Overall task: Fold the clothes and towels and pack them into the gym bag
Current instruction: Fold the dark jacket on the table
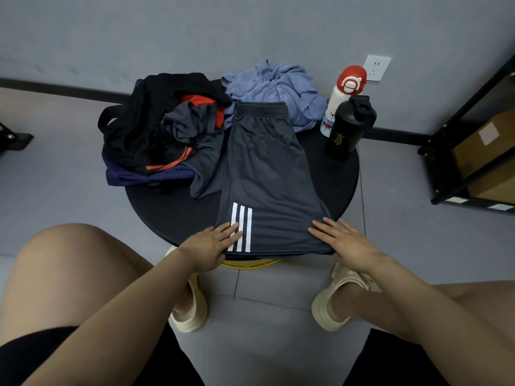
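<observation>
Grey shorts [267, 174] with three white stripes lie folded lengthwise on the round black table [172, 207], waistband away from me. My left hand [211, 243] lies flat on the striped hem corner. My right hand [342, 240] lies flat on the other hem corner. A heap of dark clothes [178, 129], black, grey and red-orange, sits on the table's left over a navy bag [139, 176]. A crumpled blue towel [273, 84] lies at the back.
A white bottle with a red cap [342, 98] and a black shaker bottle [348, 126] stand at the table's right rear. A black shelf frame with a cardboard box [479, 151] is at the right. My knees and sandalled feet flank the table.
</observation>
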### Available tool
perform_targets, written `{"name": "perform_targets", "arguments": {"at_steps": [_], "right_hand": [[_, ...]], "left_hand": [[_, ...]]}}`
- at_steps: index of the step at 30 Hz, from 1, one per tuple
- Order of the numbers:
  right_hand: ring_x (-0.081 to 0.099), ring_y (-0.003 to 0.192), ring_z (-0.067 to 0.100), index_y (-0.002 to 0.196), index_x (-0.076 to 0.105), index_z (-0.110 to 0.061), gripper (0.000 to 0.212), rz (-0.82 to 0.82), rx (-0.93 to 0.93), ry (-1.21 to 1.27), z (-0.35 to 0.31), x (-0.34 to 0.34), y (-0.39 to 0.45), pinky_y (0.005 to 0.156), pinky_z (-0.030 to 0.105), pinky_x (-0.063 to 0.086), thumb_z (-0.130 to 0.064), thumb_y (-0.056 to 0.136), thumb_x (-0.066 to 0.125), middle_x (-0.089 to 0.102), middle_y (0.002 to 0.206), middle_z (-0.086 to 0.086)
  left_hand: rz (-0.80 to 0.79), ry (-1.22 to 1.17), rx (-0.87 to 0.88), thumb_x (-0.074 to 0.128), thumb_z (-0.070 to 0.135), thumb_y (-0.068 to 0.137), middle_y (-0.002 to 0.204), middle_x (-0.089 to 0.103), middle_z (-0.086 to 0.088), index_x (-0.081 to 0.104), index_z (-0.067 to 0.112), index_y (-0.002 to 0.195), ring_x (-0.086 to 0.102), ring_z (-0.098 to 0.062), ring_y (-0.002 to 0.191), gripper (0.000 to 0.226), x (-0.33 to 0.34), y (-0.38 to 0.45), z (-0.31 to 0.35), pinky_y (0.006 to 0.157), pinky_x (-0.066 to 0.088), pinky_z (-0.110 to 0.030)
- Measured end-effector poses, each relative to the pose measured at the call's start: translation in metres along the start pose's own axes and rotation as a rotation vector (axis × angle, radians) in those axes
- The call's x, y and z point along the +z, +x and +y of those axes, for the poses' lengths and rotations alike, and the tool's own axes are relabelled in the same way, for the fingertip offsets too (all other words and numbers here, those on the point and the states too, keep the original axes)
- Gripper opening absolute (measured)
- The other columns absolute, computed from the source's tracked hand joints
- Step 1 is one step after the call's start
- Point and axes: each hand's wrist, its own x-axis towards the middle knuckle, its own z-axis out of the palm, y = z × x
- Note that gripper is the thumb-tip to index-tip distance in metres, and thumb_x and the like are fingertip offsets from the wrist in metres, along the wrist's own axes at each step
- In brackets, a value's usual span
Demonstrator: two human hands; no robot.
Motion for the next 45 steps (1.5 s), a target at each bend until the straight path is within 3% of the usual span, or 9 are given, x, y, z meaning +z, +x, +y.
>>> {"name": "perform_targets", "arguments": {"at_steps": [7, 14, 19, 21, 25, 29, 35, 39, 45], "right_hand": [[-0.022, 0.141, 0.011, 0.149, -0.01, -0.032, 0.085, 0.073, -0.139, -0.023, -0.021, 0.007, 0.008, 0.111, 0.028, -0.02, -0.06, 0.09, 0.045, -0.018, 0.154, -0.012], [-0.015, 0.146, 0.024, 0.138, -0.027, -0.037, 0.094, 0.077, -0.093, -0.074, -0.016, 0.02, 0.006, 0.116, 0.036, -0.008, -0.003, 0.092, 0.048, -0.031, 0.147, -0.011], [-0.012, 0.147, 0.027, 0.14, -0.027, -0.034, 0.09, 0.124, -0.14, -0.152, -0.014, 0.025, 0.013, 0.11, 0.034, -0.019, 0.003, 0.094, 0.041, -0.02, 0.156, -0.004], [-0.002, 0.147, 0.029, 0.145, -0.017, -0.031, 0.091, 0.148, -0.185, -0.194, -0.013, 0.021, 0.013, 0.112, 0.036, -0.016, 0.007, 0.09, 0.045, -0.006, 0.16, -0.001], [0.046, 0.131, 0.03, 0.143, 0.042, -0.016, 0.082, 0.231, -0.255, -0.238, -0.016, 0.005, 0.013, 0.112, 0.048, 0.026, 0.007, 0.07, 0.073, 0.046, 0.144, 0.007], [0.01, 0.147, 0.017, 0.152, 0.008, -0.023, 0.063, 0.084, -0.241, -0.142, -0.01, 0.01, 0.007, 0.114, 0.022, -0.007, 0.001, 0.099, 0.032, 0.009, 0.16, 0.0], [0.03, 0.141, 0.016, 0.152, 0.021, -0.021, 0.065, 0.095, -0.155, -0.013, -0.016, -0.003, -0.005, 0.108, 0.027, 0.031, 0.003, 0.095, 0.04, 0.024, 0.157, -0.002], [0.05, 0.125, 0.021, 0.146, 0.034, -0.019, 0.057, 0.19, -0.09, 0.077, -0.019, -0.015, -0.006, 0.097, 0.031, 0.042, 0.001, 0.093, 0.044, 0.042, 0.147, -0.002], [0.057, 0.115, 0.025, 0.134, 0.049, -0.021, 0.041, 0.346, 0.013, 0.396, -0.026, -0.04, -0.012, 0.09, 0.029, 0.042, -0.005, 0.096, 0.046, 0.055, 0.133, 0.001]], "left_hand": [[0.156, 0.143, 0.1, 0.028, 0.055, 0.096, 0.157, -0.019, -0.002, -0.013, 0.026, 0.149, -0.015, -0.017, 0.145, 0.073, 0.005, 0.01, 0.017, 0.117, -0.006, -0.031], [0.092, 0.172, 0.069, 0.024, 0.05, 0.1, 0.156, -0.023, -0.001, -0.02, 0.03, 0.145, -0.017, -0.021, 0.145, 0.066, 0.016, 0.015, 0.013, 0.118, -0.001, -0.033], [0.082, 0.063, 0.091, 0.036, 0.042, 0.1, 0.155, -0.024, 0.002, -0.022, 0.034, 0.14, -0.018, -0.02, 0.145, 0.071, 0.022, 0.018, 0.01, 0.118, 0.0, -0.032], [0.046, 0.035, 0.121, 0.045, 0.028, 0.099, 0.153, -0.027, 0.007, -0.018, 0.035, 0.143, -0.019, -0.018, 0.144, 0.077, 0.021, 0.017, 0.007, 0.119, 0.005, -0.033], [0.002, -0.001, 0.147, 0.049, -0.001, 0.094, 0.146, -0.032, 0.016, -0.014, 0.038, 0.145, -0.018, -0.012, 0.144, 0.089, 0.016, 0.01, 0.004, 0.113, 0.03, -0.033], [-0.009, -0.073, 0.188, 0.035, -0.024, 0.08, 0.155, -0.018, 0.014, -0.001, 0.034, 0.15, -0.013, -0.009, 0.145, 0.098, 0.003, -0.005, 0.004, 0.101, 0.04, -0.027], [0.063, -0.102, 0.061, 0.035, -0.012, 0.089, 0.159, 0.011, 0.006, 0.022, 0.027, 0.15, 0.014, -0.011, 0.145, 0.073, -0.003, -0.019, 0.002, 0.108, 0.028, -0.024], [0.224, -0.261, -0.085, 0.043, 0.012, 0.096, 0.138, 0.05, 0.0, 0.048, 0.019, 0.135, 0.049, -0.02, 0.123, 0.04, -0.008, -0.025, -0.001, 0.096, 0.039, -0.03], [0.266, -0.45, -0.187, 0.047, 0.017, 0.095, 0.107, 0.066, -0.007, 0.058, 0.018, 0.119, 0.06, -0.026, 0.099, 0.027, -0.03, -0.033, 0.003, 0.085, 0.046, -0.034]]}}
